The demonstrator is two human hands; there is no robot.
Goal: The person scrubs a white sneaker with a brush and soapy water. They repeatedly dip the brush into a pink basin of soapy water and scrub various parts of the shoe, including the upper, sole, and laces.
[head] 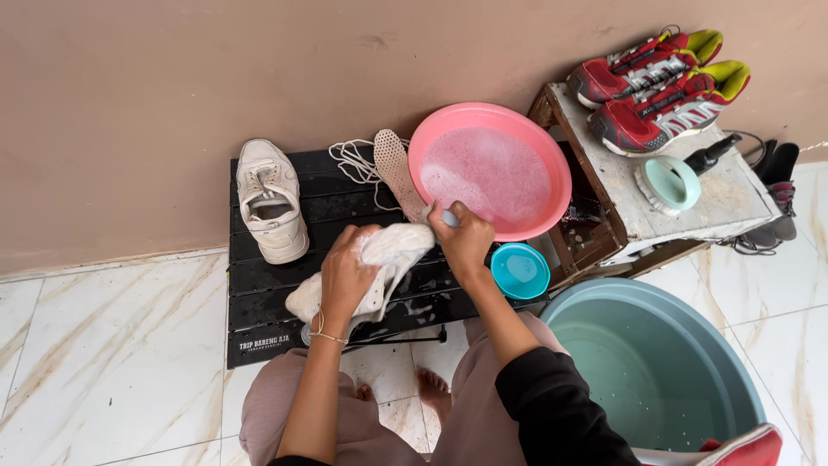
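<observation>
Both my hands on a wet white shoe over the black table

My left hand (345, 272) has its grip closed over the white shoe (379, 259), pressing it onto the black table (259, 302); my right hand (464, 237) has its grip curled tight around a small brush (449, 219) whose head I can't make out, at the shoe's 2 o'clock end. The pink basin (535, 138) of suds sits at 1 o'clock, touching the right hand; a second white shoe (271, 203) lies at 10 o'clock, well apart; a small teal bowl (520, 269) is just beside my right wrist at 3 o'clock
</observation>
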